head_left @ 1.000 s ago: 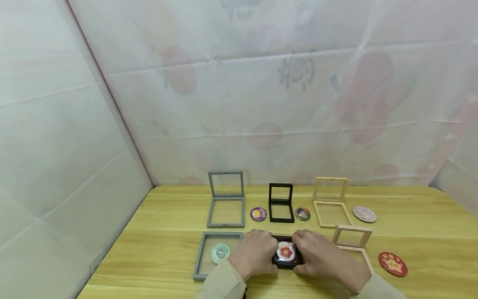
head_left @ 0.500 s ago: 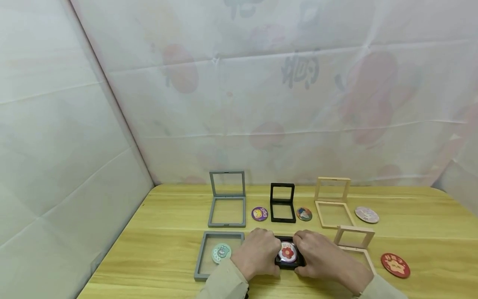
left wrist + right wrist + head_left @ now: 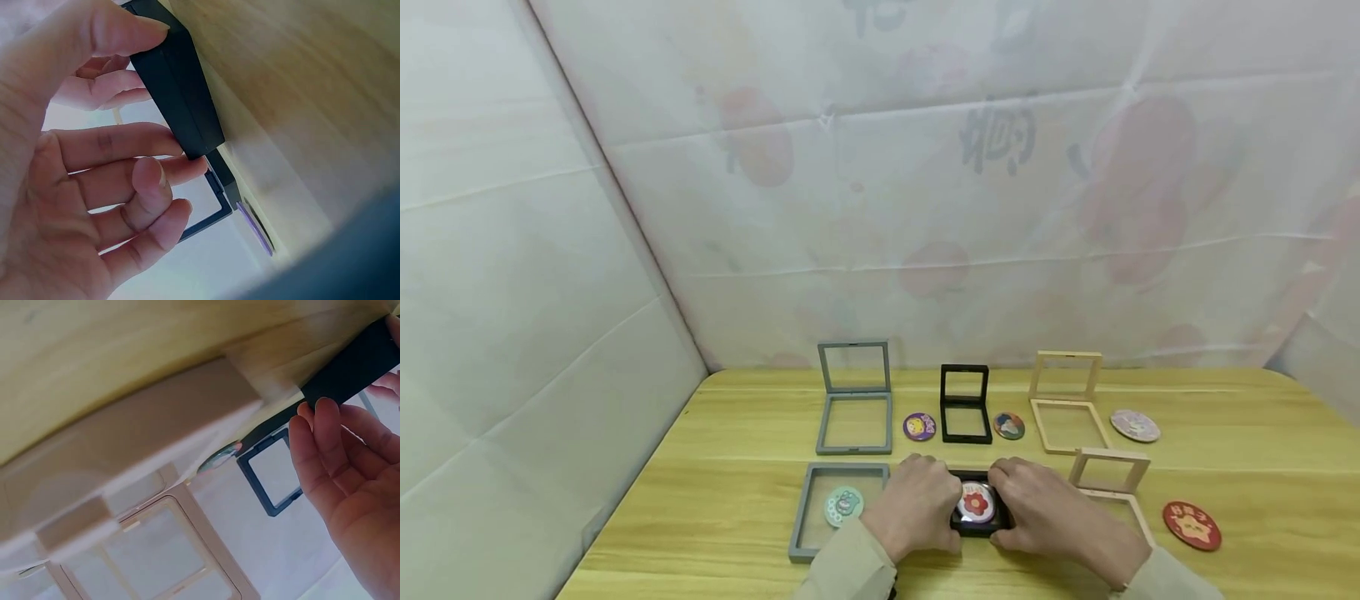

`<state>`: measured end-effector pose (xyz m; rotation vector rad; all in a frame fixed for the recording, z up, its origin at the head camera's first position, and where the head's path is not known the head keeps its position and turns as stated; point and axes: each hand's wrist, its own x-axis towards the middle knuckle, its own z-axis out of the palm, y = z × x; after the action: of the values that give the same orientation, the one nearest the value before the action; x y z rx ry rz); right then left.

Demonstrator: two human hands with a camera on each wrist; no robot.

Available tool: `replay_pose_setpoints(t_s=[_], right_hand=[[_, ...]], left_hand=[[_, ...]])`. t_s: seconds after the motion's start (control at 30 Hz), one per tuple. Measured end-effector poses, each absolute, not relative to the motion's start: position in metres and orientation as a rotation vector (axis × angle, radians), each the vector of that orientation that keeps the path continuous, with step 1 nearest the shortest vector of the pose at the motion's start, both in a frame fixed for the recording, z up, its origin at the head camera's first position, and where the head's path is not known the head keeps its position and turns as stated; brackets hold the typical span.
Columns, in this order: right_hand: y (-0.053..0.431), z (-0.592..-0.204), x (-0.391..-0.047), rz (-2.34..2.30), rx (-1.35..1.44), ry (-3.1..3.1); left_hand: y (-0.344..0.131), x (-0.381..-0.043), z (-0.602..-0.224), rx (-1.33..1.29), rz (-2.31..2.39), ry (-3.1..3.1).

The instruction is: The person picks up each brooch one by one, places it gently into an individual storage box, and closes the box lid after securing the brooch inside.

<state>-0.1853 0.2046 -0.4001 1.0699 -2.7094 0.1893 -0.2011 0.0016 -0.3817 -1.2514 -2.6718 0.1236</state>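
Observation:
Both my hands hold a small black display frame (image 3: 977, 530) flat on the wooden table, one at each side. A round white badge with a red flower (image 3: 975, 502) shows behind its clear window. My left hand (image 3: 919, 508) grips the left side; in the left wrist view its thumb presses the thick black edge (image 3: 178, 87), and the other fingers curl behind. On the right side, my right hand (image 3: 1037, 507) grips likewise, its thumb near the front corner. The right wrist view shows part of the black frame (image 3: 353, 365) at those fingers.
Left of my hands lies a grey frame (image 3: 802, 517) with a green badge (image 3: 844, 507). Behind stand opened grey (image 3: 891, 425), black (image 3: 966, 439) and beige frames (image 3: 1067, 403), with purple (image 3: 919, 427) and dark badges (image 3: 1009, 426) between. Rightward are another beige frame (image 3: 1112, 455) and a red badge (image 3: 1192, 526).
The head view has shifted slightly. Both hands keep their hold on the black frame, with no clear movement.

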Motion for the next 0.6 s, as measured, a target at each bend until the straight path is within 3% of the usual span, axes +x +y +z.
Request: replay_pose_setpoints(t_s=[0.6], right_hand=[[0.216,-0.390,-0.181,0.299,1.002,-2.775]], left_hand=[[0.000,-0.200,-0.366,-1.201,0.129,-2.601]])
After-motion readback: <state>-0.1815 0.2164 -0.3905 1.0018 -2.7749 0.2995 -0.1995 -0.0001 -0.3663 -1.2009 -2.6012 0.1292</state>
